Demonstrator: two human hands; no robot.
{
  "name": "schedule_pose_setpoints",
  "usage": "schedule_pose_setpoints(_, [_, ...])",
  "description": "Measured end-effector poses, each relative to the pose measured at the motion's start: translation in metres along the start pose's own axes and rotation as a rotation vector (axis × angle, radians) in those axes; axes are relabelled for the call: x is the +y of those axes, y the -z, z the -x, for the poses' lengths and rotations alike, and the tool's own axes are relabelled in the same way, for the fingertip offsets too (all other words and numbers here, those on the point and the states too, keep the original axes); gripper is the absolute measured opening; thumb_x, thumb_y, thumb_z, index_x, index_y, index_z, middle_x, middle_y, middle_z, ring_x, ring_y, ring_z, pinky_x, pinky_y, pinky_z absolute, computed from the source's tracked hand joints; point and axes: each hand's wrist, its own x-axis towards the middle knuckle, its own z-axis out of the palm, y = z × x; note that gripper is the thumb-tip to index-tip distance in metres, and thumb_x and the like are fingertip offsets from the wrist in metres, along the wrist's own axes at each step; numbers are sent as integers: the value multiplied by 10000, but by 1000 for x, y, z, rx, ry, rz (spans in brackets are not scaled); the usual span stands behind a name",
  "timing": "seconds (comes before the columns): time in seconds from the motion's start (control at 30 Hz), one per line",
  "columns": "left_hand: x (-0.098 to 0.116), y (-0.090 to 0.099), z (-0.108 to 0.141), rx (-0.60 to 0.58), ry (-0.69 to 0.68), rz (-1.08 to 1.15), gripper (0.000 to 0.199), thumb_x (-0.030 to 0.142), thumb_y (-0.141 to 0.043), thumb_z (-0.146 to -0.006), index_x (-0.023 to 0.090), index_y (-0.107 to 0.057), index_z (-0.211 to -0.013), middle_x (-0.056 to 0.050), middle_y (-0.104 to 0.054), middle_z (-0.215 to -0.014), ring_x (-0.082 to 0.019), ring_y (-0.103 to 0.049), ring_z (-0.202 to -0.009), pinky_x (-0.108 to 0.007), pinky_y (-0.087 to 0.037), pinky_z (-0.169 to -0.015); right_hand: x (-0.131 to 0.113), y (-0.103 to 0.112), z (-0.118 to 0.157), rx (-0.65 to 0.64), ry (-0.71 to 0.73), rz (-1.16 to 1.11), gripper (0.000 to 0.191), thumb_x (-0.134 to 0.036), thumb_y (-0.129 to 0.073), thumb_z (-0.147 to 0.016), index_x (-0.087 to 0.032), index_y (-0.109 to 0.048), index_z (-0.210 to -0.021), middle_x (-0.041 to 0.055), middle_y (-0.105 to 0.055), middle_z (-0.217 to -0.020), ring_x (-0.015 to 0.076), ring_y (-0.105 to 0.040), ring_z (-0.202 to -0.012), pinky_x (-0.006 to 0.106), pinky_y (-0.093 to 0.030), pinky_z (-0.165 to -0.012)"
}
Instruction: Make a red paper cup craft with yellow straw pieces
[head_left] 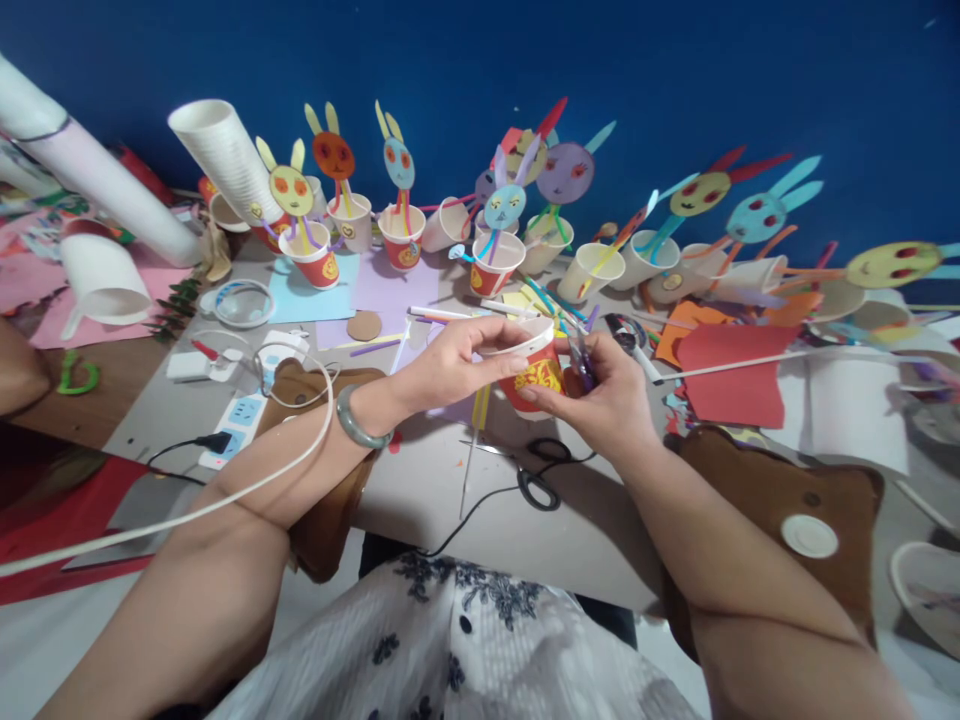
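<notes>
A red paper cup (534,375) with a yellow print and white rim is held upright between my hands above the middle of the table. My left hand (469,362) grips its rim from the left, fingers behind and thumb across the front. My right hand (609,395) is closed at the cup's right side, with its thumb on the lower front. Between the right fingers and the cup shows a small dark purple tool (582,362), partly hidden. On the table below the cup lie black-handled scissors (541,480) with their blades apart.
Cups with paper rabbit faces (504,207) stand along the blue wall. A power strip (241,415) and white cables lie at the left. Red paper (731,375) and a brown bear-shaped pad (787,520) are at the right. A person's arm (21,365) shows at the left edge.
</notes>
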Motion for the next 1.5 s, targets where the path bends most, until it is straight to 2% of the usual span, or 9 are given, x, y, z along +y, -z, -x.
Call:
schedule_pose_setpoints(0.1, [-1,1,0,11,70,84,259,361,-758,-876,143,-682,-993,-75,-739,-1021,-161,-700,-921,-311,-557,-874,2,1,-1,-21,8,48,538,-591,-884,-606,-242,-511,-772,-47,-499,-655,134,-437,-606,289,-351,-548])
schedule_pose_setpoints(0.3, [-2,-1,-1,68,79,151,253,309,-802,-831,151,-650,-958,-35,-695,-952,-111,-656,-842,-258,-544,-807,-1,1,-2,-11,0,61,512,-573,-863,-630,-238,-500,-762,-39,-522,-668,133,-449,-610,285,-356,-546])
schedule_pose_setpoints(0.43, [2,0,-3,31,88,163,227,306,-800,-831,145,-650,-887,-21,-687,-877,-103,-641,-796,-242,-532,-762,-1,1,-1,-15,-9,72,517,-586,-864,-627,-240,-502,-756,-36,-523,-674,140,-454,-622,292,-370,-560])
schedule_pose_setpoints(0.63, [7,2,-3,-3,80,23,153,254,-763,-855,134,-672,-830,-14,-686,-811,-96,-617,-758,-245,-513,-762,0,3,-2,-18,-20,97,511,-561,-875,-616,-240,-509,-773,-35,-535,-685,143,-466,-629,288,-365,-557])
schedule_pose_setpoints(0.87, [3,5,-4,-36,26,-95,149,281,-727,-879,136,-699,-855,-40,-726,-849,-124,-645,-799,-267,-511,-776,0,6,-5,-5,26,165,533,-584,-876,-615,-243,-504,-787,-39,-540,-672,134,-462,-589,291,-381,-542])
schedule_pose_setpoints(1.07, [4,3,-3,-49,32,-233,245,351,-682,-897,142,-655,-772,-21,-664,-771,-118,-578,-743,-257,-454,-706,-1,16,-8,-118,69,134,431,-481,-852,-686,-231,-612,-941,54,-743,-889,209,-652,-703,334,-499,-619])
schedule_pose_setpoints(1.23, [5,1,-4,-47,81,-163,328,430,-632,-927,156,-622,-748,5,-566,-714,-105,-497,-680,-265,-413,-657,2,20,-7,-121,125,131,415,-442,-850,-713,-229,-630,-994,87,-771,-1077,203,-658,-723,342,-502,-625])
schedule_pose_setpoints(1.37, [7,4,-4,39,86,-131,411,498,-604,-950,178,-560,-695,22,-494,-651,-101,-449,-634,-271,-394,-625,3,19,-7,-19,110,160,480,-491,-863,-707,-229,-639,-1041,66,-744,-986,172,-591,-663,326,-452,-585])
schedule_pose_setpoints(1.5, [7,5,-4,115,62,-183,477,518,-591,-962,184,-504,-633,33,-452,-598,-96,-410,-594,-270,-370,-586,2,15,-8,-50,33,116,450,-533,-872,-671,-236,-588,-855,-15,-617,-711,140,-491,-585,293,-385,-526])
